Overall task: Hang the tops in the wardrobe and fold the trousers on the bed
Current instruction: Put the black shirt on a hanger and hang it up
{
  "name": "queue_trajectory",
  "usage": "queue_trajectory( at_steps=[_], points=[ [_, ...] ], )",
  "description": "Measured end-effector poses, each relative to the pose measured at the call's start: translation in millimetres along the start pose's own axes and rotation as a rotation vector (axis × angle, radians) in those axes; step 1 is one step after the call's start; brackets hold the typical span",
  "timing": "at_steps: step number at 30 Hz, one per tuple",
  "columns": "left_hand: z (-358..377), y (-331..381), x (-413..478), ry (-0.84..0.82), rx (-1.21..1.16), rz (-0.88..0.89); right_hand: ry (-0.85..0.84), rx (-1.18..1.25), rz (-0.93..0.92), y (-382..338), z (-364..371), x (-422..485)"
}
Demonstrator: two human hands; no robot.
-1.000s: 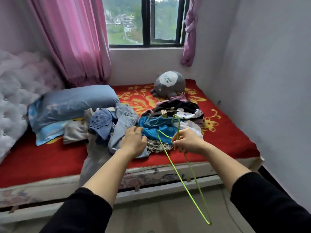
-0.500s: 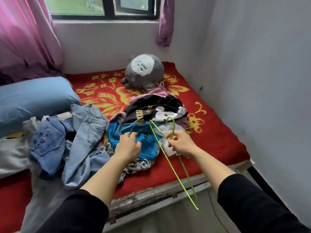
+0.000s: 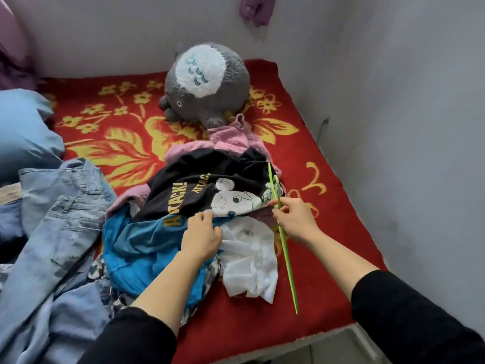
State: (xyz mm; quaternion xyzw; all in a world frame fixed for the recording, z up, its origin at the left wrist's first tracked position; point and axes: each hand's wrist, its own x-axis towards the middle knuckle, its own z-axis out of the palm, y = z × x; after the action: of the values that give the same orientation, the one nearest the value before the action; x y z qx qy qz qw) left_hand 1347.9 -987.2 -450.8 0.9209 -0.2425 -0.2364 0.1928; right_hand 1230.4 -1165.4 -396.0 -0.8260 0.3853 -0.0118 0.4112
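Note:
A heap of tops lies on the red flowered bed (image 3: 328,232): a black printed T-shirt (image 3: 199,187) on top, a teal top (image 3: 139,245) and a white top (image 3: 249,256) in front of it, a pink one (image 3: 231,135) behind. My left hand (image 3: 200,233) rests on the heap where the black, teal and white tops meet, fingers curled down onto the cloth. My right hand (image 3: 294,216) pinches a thin green wire hanger (image 3: 284,253) that slants across the heap's right side. Light blue jeans (image 3: 60,222) lie crumpled to the left.
A grey and white plush toy (image 3: 207,82) sits behind the heap near the far wall. A blue pillow (image 3: 23,132) lies at the left. The grey wall (image 3: 406,127) runs close along the bed's right side. The bed's front edge (image 3: 301,345) is just below my arms.
I have leaned in closer over the bed. My left hand has shifted right from the teal top to the black T-shirt's hem. The hanger now lies lower, along the heap's right side.

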Motion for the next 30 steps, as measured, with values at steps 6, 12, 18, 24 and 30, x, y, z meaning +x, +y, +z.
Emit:
queue_trajectory(
  at_steps=[6, 12, 18, 24, 30],
  points=[
    [70, 30, 84, -0.064, 0.099, 0.035, 0.120, -0.087, 0.031, 64, -6, 89],
    [146, 34, 151, -0.071, 0.288, 0.154, 0.105, -0.251, 0.015, 133, 17, 128],
    [157, 30, 202, 0.127, 0.114, 0.224, 0.044, -0.363, 0.072, 165, 30, 138],
    [48, 32, 204, 0.153, -0.456, 0.081, 0.136, -0.338, -0.004, 142, 34, 168],
    [-17, -31, 190, 0.297, -0.682, -0.266, 0.173, -0.275, -0.127, 99, 49, 189]
  ],
)
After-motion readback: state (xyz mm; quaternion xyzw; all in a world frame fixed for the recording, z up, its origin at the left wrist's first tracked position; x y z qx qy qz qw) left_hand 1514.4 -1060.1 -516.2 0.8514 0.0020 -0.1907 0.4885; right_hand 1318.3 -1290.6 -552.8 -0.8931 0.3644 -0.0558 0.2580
